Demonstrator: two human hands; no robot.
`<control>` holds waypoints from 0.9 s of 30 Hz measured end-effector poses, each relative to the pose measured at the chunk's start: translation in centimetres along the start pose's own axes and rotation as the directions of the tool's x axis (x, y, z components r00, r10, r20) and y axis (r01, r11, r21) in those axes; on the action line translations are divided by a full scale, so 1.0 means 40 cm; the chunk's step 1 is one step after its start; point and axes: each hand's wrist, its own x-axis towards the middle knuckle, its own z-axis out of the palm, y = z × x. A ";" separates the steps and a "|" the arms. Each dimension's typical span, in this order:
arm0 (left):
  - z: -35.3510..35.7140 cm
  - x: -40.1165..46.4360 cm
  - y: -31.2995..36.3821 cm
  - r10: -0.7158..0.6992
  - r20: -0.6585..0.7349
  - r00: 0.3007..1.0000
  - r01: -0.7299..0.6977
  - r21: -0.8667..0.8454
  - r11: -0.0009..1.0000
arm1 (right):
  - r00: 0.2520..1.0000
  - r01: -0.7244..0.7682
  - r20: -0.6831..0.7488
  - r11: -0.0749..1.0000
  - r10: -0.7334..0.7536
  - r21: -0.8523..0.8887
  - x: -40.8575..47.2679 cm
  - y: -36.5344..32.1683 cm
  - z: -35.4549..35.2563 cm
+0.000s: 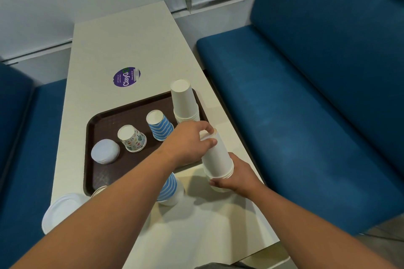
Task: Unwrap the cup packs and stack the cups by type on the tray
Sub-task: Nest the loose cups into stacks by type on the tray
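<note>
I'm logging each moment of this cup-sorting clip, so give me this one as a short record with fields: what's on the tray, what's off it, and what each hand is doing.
tray contents: brown tray holds upside-down white cup stack, blue striped cup, patterned cup, white lid stack
off tray: blue striped cups and white plates on the table
left hand: grip on top of a tilted white cup pack
right hand: grip on the pack's lower end
stage: pack not yet on tray

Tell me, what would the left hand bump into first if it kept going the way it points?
Probably nothing new: the left hand already grips the top of the held white cup stack. Beyond lies bare table, though depth is unclear.
</note>
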 end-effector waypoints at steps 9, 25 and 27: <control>-0.154 0.018 0.040 0.056 -0.376 0.925 -0.095 -0.087 0.992 | 1.000 -0.004 0.018 0.996 0.002 0.090 -0.003 0.013 -0.003; -0.174 0.190 -0.043 -0.015 -0.362 0.932 0.062 0.118 0.991 | 1.000 -0.002 0.026 0.999 0.001 0.052 0.003 0.016 0.000; -0.162 0.180 -0.054 -0.074 -0.281 0.957 0.099 0.075 0.992 | 1.000 -0.003 0.020 0.999 0.002 0.050 0.002 0.012 0.002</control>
